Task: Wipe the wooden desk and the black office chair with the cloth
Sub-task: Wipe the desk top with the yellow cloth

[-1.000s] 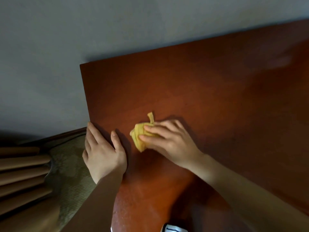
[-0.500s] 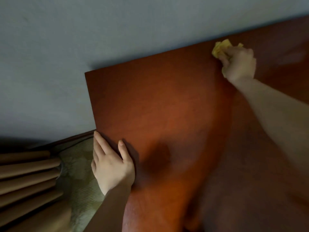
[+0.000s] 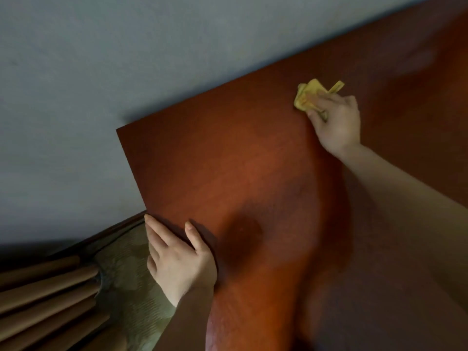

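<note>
A reddish wooden desk (image 3: 253, 173) runs along a grey wall (image 3: 126, 59). At two o'clock the right hand (image 3: 336, 122) presses the bunched yellow cloth (image 3: 310, 95), fingers curled over it, near the far edge. At seven o'clock the left hand (image 3: 177, 259) lies flat, fingers spread, bracing the side edge. I judge a hard stroke could push the cloth off behind the desk; the chair is out of view.

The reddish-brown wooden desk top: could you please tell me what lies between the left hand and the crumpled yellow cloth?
Only bare reddish-brown wooden desk top, with a shadow, lies between left hand and crumpled yellow cloth, in the head view.
</note>
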`<state>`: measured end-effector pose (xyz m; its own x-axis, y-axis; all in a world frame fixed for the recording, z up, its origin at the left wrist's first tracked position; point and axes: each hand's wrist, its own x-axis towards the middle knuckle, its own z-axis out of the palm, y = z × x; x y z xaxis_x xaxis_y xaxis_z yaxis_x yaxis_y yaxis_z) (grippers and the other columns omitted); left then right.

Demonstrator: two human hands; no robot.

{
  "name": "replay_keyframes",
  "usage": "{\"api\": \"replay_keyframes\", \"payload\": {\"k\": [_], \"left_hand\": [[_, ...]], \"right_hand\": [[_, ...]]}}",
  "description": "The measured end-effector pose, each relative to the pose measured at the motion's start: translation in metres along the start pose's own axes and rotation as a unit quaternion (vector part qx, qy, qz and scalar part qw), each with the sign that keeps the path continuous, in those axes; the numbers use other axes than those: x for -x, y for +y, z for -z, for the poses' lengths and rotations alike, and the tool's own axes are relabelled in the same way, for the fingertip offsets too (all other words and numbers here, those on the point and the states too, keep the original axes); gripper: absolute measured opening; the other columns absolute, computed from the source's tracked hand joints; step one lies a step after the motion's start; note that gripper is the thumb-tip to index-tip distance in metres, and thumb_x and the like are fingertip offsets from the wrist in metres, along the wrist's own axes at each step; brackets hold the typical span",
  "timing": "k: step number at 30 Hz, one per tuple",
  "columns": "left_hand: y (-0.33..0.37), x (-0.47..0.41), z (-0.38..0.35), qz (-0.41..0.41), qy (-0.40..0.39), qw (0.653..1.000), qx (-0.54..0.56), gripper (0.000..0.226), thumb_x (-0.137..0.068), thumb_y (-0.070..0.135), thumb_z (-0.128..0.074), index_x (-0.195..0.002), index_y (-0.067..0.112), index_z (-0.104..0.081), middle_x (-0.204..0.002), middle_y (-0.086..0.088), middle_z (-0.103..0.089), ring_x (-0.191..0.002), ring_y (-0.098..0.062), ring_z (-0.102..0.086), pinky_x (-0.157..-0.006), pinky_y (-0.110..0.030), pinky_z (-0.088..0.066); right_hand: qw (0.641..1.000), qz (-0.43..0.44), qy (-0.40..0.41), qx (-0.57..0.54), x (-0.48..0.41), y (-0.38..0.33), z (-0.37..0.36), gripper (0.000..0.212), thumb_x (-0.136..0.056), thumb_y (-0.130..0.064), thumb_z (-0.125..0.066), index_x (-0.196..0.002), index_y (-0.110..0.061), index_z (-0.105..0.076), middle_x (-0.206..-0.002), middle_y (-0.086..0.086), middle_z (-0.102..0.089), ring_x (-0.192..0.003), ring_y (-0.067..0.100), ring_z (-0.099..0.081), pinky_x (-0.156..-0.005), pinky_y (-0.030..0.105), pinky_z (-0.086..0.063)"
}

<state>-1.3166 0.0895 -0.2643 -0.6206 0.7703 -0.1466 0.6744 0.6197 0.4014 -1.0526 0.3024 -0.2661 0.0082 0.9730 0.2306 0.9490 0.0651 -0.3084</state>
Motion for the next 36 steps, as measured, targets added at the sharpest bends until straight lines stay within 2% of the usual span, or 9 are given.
{"api": "replay_keyframes", "payload": {"k": [8, 13, 17, 19, 22, 25, 30, 33, 36], "left_hand": [[0.004, 0.002, 0.003, -0.003, -0.014, 1.000, 0.024, 0.085, -0.084, 0.059, -0.002, -0.152, 0.009, 0.002, -0.158, -0.012, -0.016, -0.142, -0.027, -0.024, -0.113, -0.041, -0.019], [0.000, -0.003, 0.002, -0.007, -0.043, 0.999, 0.023, 0.074, -0.094, 0.051, -0.013, -0.151, 0.008, 0.010, -0.160, -0.009, -0.008, -0.146, -0.022, -0.015, -0.114, -0.040, -0.017], [-0.002, -0.009, 0.004, -0.015, -0.035, 0.998, 0.052, 0.073, -0.099, 0.050, -0.019, -0.151, 0.005, 0.005, -0.159, -0.010, -0.010, -0.145, -0.023, -0.017, -0.114, -0.042, -0.017], [-0.005, -0.009, 0.007, -0.026, -0.041, 0.996, 0.075, 0.072, -0.099, 0.050, -0.020, -0.151, 0.006, 0.003, -0.160, -0.010, -0.006, -0.146, -0.024, -0.012, -0.115, -0.043, -0.013], [-0.011, -0.005, 0.009, -0.084, -0.048, 0.990, 0.105, 0.072, -0.097, 0.052, -0.018, -0.152, 0.009, -0.001, -0.161, -0.010, 0.003, -0.148, -0.023, 0.000, -0.117, -0.044, -0.006], [-0.022, 0.005, 0.016, -0.164, -0.063, 0.975, 0.139, 0.074, -0.092, 0.050, -0.019, -0.152, 0.008, -0.008, -0.160, -0.012, 0.006, -0.148, -0.023, 0.006, -0.117, -0.043, -0.001], [-0.069, 0.044, 0.026, -0.247, -0.115, 0.950, 0.154, 0.080, -0.089, 0.047, -0.039, -0.152, 0.010, -0.008, -0.160, -0.007, 0.010, -0.147, -0.022, 0.010, -0.118, -0.047, -0.002], [-0.097, 0.084, 0.036, -0.303, -0.173, 0.927, 0.140, 0.094, -0.087, 0.054, -0.053, -0.152, 0.015, 0.002, -0.157, 0.003, 0.019, -0.146, -0.014, 0.015, -0.117, -0.039, 0.007], [-0.113, 0.114, 0.047, -0.342, -0.242, 0.903, 0.092, 0.111, -0.081, 0.052, -0.065, -0.151, 0.011, 0.010, -0.155, 0.002, 0.023, -0.143, -0.010, 0.021, -0.113, -0.028, 0.017]], "right_hand": [[0.999, -0.003, 0.015, -0.044, 0.108, -0.059, 0.004, 0.035, -0.085, -0.022, -0.066, -0.120, -0.026, -0.066, -0.123, 0.005, -0.064, -0.096, 0.037, -0.054, -0.081, 0.051, -0.047], [0.998, -0.012, 0.033, -0.057, 0.171, -0.101, 0.003, 0.034, -0.086, -0.035, -0.054, -0.116, -0.028, -0.068, -0.117, 0.003, -0.067, -0.087, 0.034, -0.055, -0.073, 0.050, -0.050], [0.997, -0.015, 0.014, -0.069, 0.223, -0.135, 0.006, 0.038, -0.086, -0.037, -0.048, -0.117, -0.028, -0.067, -0.120, 0.001, -0.065, -0.088, 0.033, -0.056, -0.073, 0.050, -0.050], [0.997, -0.030, 0.011, -0.067, 0.254, -0.153, 0.010, 0.038, -0.085, -0.036, -0.047, -0.117, -0.029, -0.067, -0.121, -0.001, -0.065, -0.088, 0.032, -0.056, -0.074, 0.047, -0.049], [0.996, -0.051, 0.014, -0.076, 0.299, -0.175, 0.015, 0.038, -0.084, -0.034, -0.047, -0.115, -0.029, -0.069, -0.120, -0.003, -0.065, -0.089, 0.028, -0.053, -0.074, 0.041, -0.047], [0.994, -0.064, 0.012, -0.085, 0.341, -0.183, 0.023, 0.037, -0.084, -0.032, -0.048, -0.115, -0.030, -0.068, -0.122, -0.005, -0.063, -0.094, 0.019, -0.043, -0.076, 0.037, -0.043], [0.992, -0.092, 0.025, -0.083, 0.408, -0.180, 0.038, 0.031, -0.089, -0.035, -0.050, -0.115, -0.035, -0.066, -0.125, -0.011, -0.061, -0.097, 0.018, -0.049, -0.077, 0.034, -0.045], [0.990, -0.106, 0.030, -0.087, 0.451, -0.175, 0.049, 0.029, -0.092, -0.038, -0.049, -0.118, -0.039, -0.060, -0.127, -0.015, -0.059, -0.100, 0.018, -0.053, -0.077, 0.037, -0.047], [0.988, -0.101, 0.015, -0.114, 0.482, -0.167, 0.063, 0.031, -0.098, -0.047, -0.038, -0.123, -0.039, -0.056, -0.129, -0.015, -0.058, -0.102, 0.020, -0.055, -0.079, 0.041, -0.051]]}}
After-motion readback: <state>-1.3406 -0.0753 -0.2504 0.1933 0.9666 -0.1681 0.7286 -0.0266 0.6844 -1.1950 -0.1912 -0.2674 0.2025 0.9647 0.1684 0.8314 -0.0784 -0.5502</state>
